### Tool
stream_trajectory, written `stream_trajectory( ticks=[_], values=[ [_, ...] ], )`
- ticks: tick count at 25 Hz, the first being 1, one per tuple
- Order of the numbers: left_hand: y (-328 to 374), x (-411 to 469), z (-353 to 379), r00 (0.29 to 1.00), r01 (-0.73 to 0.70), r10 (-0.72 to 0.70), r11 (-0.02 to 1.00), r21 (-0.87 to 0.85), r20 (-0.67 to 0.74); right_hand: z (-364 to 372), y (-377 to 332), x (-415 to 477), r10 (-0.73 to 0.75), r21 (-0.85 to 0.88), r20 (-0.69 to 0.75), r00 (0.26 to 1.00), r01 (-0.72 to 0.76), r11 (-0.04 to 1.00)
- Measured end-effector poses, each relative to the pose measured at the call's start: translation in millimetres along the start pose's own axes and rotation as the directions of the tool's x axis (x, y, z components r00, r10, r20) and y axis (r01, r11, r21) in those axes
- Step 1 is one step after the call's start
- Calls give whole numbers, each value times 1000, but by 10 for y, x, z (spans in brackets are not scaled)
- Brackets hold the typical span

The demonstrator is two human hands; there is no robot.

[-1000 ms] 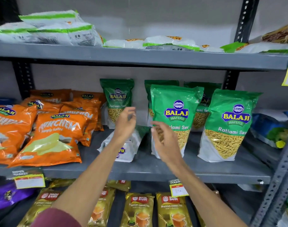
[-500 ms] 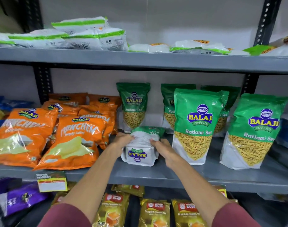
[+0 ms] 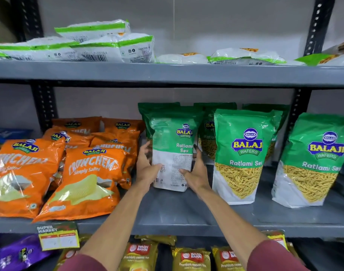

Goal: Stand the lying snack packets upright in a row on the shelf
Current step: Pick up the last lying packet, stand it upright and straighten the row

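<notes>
- Centre frame: left hand (image 3: 147, 169) and right hand (image 3: 196, 173) clasp an upright Ratlami Sev packet (image 3: 173, 151) by its sides on the grey shelf (image 3: 186, 210).
- Its back faces out (print blurred), hiding most of a packet behind.
- Far-right standing packet (image 3: 313, 159) cut off.

Glossy plastic packets (image 3: 238, 153) stand on a matt painted-metal shelf (image 3: 186, 214).

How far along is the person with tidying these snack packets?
Done: two green Ratlami Sev packets stand upright in front. In hand: the left hand and right hand hold a third green-and-white packet nearly upright beside them. Left: setting it down on the grey shelf.
</notes>
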State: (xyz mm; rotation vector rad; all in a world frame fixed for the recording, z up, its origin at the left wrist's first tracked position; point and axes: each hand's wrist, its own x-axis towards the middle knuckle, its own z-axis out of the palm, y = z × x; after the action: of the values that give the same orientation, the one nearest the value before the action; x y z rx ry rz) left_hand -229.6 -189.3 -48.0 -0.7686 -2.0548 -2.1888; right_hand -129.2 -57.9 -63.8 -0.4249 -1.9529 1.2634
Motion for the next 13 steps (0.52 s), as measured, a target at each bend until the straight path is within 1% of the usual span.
stream_trajectory(
  ticks=[3, 6, 8, 10, 11, 13],
  values=[
    [-133, 29, 36, 997, -56, 61, 994, 97, -41, 65, 54, 27, -54, -73, -15, 998, 53, 996],
    [-159, 37, 32, 997, -71, 75, 990, 125, -26, 56, 99, 46, -37, -99, -7, 999, 36, 994],
    [-116, -20, 26, 989, -88, 107, 980, 180, -98, 31, 97, 56, 0, -97, -1, 1000, 0, 995],
    [-92, -151, 29, 962, -138, 191, 956, 258, -194, 33, 55, -23, -3, -76, -32, 999, 1, 997],
    [-93, -230, 45, 957, -182, 234, 945, 273, -172, 50, 33, -82, -30, -78, -58, 998, 25, 997],
    [-89, -393, 98, 963, -257, 267, 946, 200, -27, 108, -26, -234, -98, -128, -93, 991, 86, 988]
  ],
)
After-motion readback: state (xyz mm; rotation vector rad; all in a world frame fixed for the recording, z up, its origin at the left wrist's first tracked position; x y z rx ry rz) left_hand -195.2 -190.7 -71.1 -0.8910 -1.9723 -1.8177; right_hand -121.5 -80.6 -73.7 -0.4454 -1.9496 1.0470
